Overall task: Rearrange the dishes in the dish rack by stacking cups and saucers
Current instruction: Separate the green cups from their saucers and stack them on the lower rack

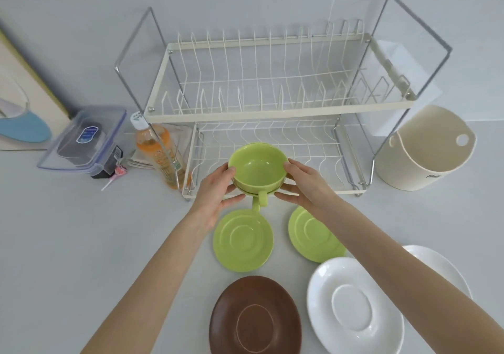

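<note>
A white table (68,244) is seen from above, and a two-tier wire dish rack (261,108) is stood at its far side against the wall. Both tiers of the rack are seen without dishes. A cream plastic holder (420,151) is placed just right of the rack. To the left of the rack, a clear lidded box (84,138) is set on the table, and an orange drink bottle (158,151) is stood upright between the box and the rack's frame.

On the near part of the table, a white saucer (351,307) is laid partly over a second white dish (447,269), and a brown saucer (253,318) is laid just to their left. Beyond these, two green saucers are laid flat side by side, apart from each other: the left green saucer (242,240) and the right green saucer (311,236), the latter partly hidden by the right forearm.

Two stacked green cups (257,169) are held in the air in front of the lower tier, one nested in the other, with both handles turned toward the person. The stack is clasped on its left side by the left hand (215,190) and on its right side by the right hand (305,181), each grip being curled around the cup wall.
</note>
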A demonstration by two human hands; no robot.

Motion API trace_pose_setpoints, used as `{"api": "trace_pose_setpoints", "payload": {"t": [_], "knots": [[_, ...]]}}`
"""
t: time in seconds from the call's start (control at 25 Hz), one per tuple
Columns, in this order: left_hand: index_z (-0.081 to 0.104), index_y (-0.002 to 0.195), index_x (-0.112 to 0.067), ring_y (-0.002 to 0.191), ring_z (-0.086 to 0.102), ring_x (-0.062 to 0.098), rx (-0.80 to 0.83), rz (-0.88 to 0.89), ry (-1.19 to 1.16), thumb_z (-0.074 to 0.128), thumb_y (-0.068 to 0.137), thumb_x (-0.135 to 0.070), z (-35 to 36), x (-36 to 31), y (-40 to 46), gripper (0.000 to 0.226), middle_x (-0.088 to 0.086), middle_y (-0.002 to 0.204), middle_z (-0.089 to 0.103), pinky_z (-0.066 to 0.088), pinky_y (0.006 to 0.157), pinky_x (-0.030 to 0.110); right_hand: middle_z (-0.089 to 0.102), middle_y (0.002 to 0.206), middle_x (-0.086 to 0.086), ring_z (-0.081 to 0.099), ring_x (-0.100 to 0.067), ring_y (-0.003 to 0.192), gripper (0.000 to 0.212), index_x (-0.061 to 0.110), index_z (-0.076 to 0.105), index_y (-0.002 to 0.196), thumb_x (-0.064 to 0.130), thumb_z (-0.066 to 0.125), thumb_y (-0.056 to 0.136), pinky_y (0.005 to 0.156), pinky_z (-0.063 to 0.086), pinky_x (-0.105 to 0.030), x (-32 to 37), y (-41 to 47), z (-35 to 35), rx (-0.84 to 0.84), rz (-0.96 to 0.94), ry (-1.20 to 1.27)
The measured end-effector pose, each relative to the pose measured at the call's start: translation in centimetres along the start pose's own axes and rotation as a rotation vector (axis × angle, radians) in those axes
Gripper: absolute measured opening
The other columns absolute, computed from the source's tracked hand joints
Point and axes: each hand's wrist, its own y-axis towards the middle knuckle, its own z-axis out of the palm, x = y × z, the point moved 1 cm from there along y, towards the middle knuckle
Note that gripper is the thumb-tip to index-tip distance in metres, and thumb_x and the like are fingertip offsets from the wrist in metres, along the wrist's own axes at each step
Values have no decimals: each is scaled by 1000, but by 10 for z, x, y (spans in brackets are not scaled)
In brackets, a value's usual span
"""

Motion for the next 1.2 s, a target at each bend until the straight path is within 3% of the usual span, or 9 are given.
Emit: {"api": "trace_pose_setpoints", "payload": {"t": [0.16,0.56,1.0,1.2], "knots": [[44,134,-12,112,53,24,-57,-17,-15,47,93,-19,-18,-19,28,41,3,122,52,51,88,43,53,114,-4,56,-26,98,33,18,51,128,22,47,95,92,51,-40,14,30,28,-7,26,3],[48,130,-13,102,53,19,-141,-56,12,45,94,-20,-32,-43,76,37,3,115,53,52,81,37,53,118,-4,56,-26,97,40,16,47,135,25,45,95,86,52,-36,31,86,62,9,61,-65],[46,131,-17,107,50,17,-165,-90,30,44,94,-33,-31,-37,83,41,1,117,51,53,84,41,50,117,-1,55,-23,100,45,18,45,136,34,45,94,89,49,-33,33,97,62,25,71,-191],[45,131,-19,110,50,16,-154,-63,110,42,94,-34,-34,-37,79,40,-1,119,51,49,97,41,50,123,1,54,-20,108,53,20,37,141,38,45,93,89,46,-31,31,93,64,43,50,-266]]}}
